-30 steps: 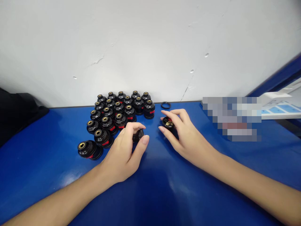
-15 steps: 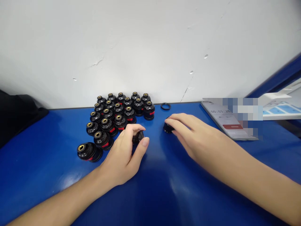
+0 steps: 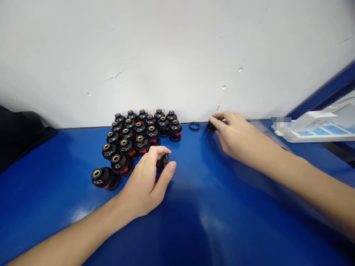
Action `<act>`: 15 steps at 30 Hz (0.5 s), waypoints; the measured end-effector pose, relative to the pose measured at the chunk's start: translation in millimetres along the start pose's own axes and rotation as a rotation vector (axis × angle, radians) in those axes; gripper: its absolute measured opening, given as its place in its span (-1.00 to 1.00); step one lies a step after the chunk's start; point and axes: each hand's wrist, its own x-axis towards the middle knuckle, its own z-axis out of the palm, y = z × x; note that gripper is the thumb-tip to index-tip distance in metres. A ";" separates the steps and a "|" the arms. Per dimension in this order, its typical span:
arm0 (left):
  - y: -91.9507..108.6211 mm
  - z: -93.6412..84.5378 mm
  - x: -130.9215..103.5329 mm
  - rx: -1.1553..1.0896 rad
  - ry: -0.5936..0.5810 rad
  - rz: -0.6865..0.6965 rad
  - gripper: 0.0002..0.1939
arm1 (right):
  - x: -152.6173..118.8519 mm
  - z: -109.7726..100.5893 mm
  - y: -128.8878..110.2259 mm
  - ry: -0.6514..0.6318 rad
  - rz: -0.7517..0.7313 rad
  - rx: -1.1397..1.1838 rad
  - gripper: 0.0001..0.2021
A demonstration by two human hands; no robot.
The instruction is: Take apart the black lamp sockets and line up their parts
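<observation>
My left hand (image 3: 151, 181) is wrapped round a small glossy black part (image 3: 164, 161), just right of the front rows of the group. My right hand (image 3: 231, 135) pinches a black round piece (image 3: 211, 125) low over the table near the wall; the fingertips cover part of it. Between the hands, further back, a thin black ring (image 3: 194, 126) lies flat. To the left stand several black domed parts (image 3: 127, 147) with brass-coloured holes on top, many with red marks on their sides. The nearest domed part (image 3: 105, 178) sits at the group's front left corner.
The blue table (image 3: 177, 229) meets a white wall (image 3: 177, 59) at the back. A phone (image 3: 260, 127) lies partly behind my right forearm. White boxes (image 3: 318, 127) with blue panels stand at the right, and black cloth (image 3: 24, 133) at the far left.
My right hand has moved back towards the wall and slightly right, carrying the black round piece, and now covers more of the phone. My left hand has stayed in place.
</observation>
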 end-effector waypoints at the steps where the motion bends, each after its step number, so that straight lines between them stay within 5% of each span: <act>1: 0.0 -0.1 0.2 0.001 0.001 0.002 -0.72 | 2.3 1.2 -0.1 0.000 0.001 -0.021 -0.54; 15: -0.6 4.4 4.5 -0.005 0.031 0.068 -0.65 | 16.3 -7.0 -17.2 0.066 0.016 -0.029 -0.56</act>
